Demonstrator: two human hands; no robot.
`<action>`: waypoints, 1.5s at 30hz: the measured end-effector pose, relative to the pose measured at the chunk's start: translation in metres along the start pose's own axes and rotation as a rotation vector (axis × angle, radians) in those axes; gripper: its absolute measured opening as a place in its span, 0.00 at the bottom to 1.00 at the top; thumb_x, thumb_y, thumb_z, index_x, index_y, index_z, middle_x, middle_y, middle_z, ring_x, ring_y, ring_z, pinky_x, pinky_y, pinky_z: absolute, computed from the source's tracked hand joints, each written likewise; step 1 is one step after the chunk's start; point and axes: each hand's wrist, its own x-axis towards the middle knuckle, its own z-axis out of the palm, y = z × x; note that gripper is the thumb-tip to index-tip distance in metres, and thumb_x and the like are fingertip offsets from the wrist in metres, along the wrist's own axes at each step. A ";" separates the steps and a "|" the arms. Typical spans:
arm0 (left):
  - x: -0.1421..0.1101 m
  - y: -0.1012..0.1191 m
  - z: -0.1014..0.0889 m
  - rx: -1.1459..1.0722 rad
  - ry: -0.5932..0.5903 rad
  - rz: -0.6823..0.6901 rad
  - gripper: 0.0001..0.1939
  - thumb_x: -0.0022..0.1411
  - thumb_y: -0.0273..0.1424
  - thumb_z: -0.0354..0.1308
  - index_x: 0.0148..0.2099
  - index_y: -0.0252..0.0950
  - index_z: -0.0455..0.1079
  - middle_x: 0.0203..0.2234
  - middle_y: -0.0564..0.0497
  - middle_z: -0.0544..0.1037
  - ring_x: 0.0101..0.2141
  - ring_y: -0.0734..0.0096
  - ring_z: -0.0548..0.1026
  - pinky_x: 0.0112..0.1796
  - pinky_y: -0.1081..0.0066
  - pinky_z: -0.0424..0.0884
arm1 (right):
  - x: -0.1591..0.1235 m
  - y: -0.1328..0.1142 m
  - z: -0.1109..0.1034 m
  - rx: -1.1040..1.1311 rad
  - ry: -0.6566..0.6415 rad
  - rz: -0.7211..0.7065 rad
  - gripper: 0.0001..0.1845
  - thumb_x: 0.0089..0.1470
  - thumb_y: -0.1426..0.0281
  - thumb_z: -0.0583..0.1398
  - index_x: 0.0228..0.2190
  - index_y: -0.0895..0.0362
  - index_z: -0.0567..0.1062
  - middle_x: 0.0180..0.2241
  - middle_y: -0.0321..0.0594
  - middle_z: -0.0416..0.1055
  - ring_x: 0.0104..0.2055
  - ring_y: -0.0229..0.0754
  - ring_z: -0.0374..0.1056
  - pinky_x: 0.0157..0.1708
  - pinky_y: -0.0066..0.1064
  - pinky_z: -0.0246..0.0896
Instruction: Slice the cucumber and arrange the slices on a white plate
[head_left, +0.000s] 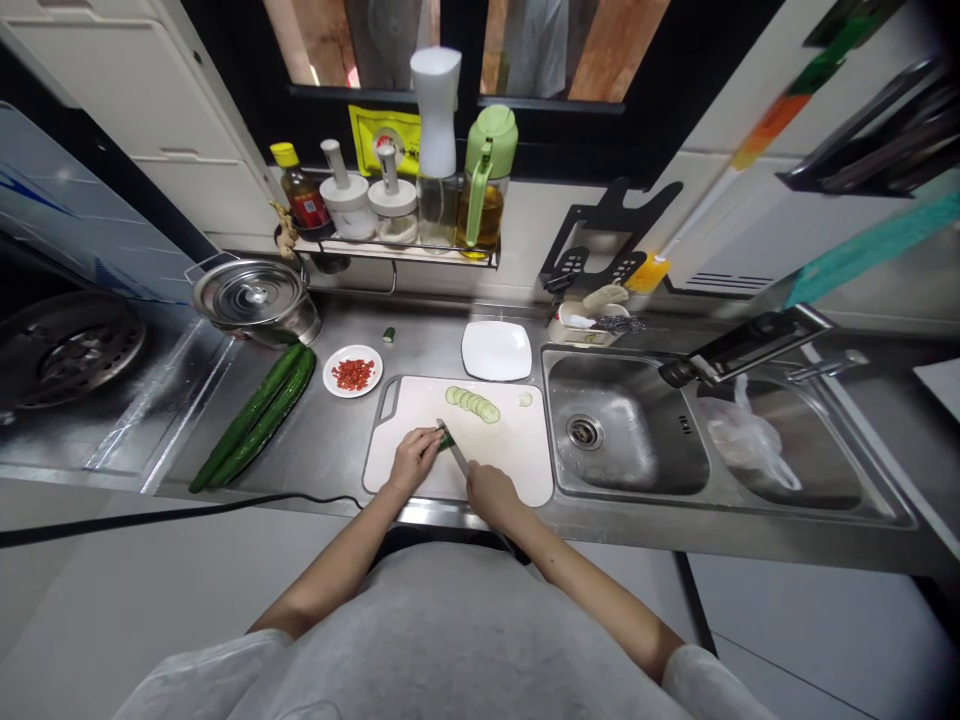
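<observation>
On a white cutting board [517,470] with grey edging, my left hand [414,460] is closed on a short piece of cucumber [446,440]. My right hand [495,495] grips the handle of a knife [458,458], whose blade lies against or close beside the cucumber piece; exact contact is too small to tell. Behind the blade, several pale cucumber slices [472,404] overlap in a row. A small whitish piece [525,399] rests near the board's far right corner. The handle is mostly hidden by my fingers.
Left of the board are whole cucumbers [259,420], a plate of chopped red bits [352,372] and a lidded steel pot [256,300]. A white square plate [496,351] stands behind it. The double sink [630,425] borders the right. A condiment rack [397,252] hangs above.
</observation>
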 end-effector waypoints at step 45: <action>0.000 0.013 -0.012 0.048 -0.069 -0.114 0.21 0.57 0.26 0.56 0.54 0.40 0.65 0.45 0.47 0.72 0.47 0.65 0.71 0.50 0.63 0.68 | 0.010 0.022 0.031 0.110 0.099 0.103 0.15 0.62 0.68 0.45 0.44 0.59 0.67 0.37 0.47 0.74 0.40 0.45 0.70 0.34 0.30 0.55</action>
